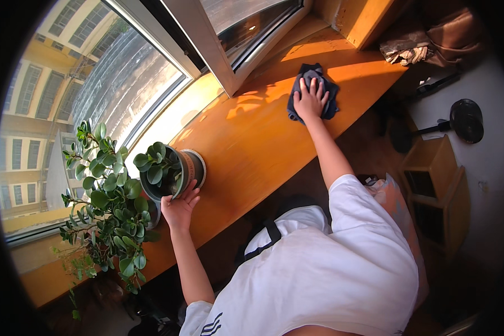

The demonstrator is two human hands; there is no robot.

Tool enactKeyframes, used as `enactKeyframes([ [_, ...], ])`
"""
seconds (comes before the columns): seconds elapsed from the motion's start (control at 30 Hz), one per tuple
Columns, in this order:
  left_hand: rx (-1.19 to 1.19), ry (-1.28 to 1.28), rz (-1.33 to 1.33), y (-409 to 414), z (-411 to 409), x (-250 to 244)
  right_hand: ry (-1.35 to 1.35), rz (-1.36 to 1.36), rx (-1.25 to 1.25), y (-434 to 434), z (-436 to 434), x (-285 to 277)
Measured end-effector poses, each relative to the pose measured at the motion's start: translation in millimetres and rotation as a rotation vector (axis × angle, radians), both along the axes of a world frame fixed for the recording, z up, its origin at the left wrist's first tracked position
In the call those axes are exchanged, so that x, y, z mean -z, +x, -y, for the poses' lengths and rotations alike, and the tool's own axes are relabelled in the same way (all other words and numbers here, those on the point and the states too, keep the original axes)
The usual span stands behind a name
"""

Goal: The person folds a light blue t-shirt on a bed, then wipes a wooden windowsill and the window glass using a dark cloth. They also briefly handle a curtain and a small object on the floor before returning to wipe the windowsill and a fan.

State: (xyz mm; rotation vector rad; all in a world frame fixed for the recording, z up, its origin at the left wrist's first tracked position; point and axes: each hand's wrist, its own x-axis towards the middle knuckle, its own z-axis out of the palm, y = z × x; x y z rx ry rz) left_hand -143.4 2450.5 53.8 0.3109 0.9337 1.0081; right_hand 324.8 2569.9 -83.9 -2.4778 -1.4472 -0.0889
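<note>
My right hand [311, 98] lies flat with fingers spread on a dark cloth [332, 90], pressing it against the orange wooden windowsill [243, 159]. At the left, my left hand [181, 206] touches the near side of a dark green plant pot [189, 168], its thumb at the rim and its fingers along the wall. The pot holds a small round-leaved plant [155, 166] and stands on a pale saucer [202, 161]. Whether the left hand bears any of the pot's weight cannot be told.
A large leafy potted plant [109, 197] stands left of the pot. An opened window sash [218, 63] reaches over the sill. Brown fabric [453, 38] hangs beyond the sill's far right end. A black fan [466, 121] and wooden cabinets [430, 168] stand at the right.
</note>
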Motion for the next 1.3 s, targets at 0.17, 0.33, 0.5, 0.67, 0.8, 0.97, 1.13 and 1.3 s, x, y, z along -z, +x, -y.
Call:
enactKeyframes([
  [0.17, -0.176, 0.000, 0.038, 22.6, -6.7, -0.1, 0.164, -0.182, -0.930, -160.2, 41.2, -10.9],
  [0.33, -0.256, -0.093, -0.136, 16.1, 50.5, 3.5, 0.182, -0.169, -0.984, -69.4, 7.9, -11.4],
  [0.5, -0.208, -0.243, -0.370, 24.2, 125.7, 39.7, 0.101, 0.032, -0.059, 125.8, -72.8, 13.9],
  [0.67, -0.185, -0.287, -0.589, 72.3, 134.5, 32.3, 0.177, 0.057, -0.072, 82.9, -57.5, 21.9],
  [0.8, 0.073, -0.133, -0.648, 107.7, 91.0, 13.2, 0.198, -0.210, -0.587, -84.6, 39.2, -17.6],
  [0.97, 0.270, 0.015, -0.599, 132.8, 39.6, -8.8, 0.077, -0.334, -1.051, -140.6, 128.6, -31.7],
  [1.13, 0.330, 0.071, -0.593, 114.7, 31.5, -4.9, 0.091, -0.111, -0.572, 8.1, 82.7, -30.5],
  [1.3, 0.252, -0.015, -0.627, 90.4, 42.7, 12.2, -0.093, -0.007, 0.420, 163.7, 44.8, -0.6],
])
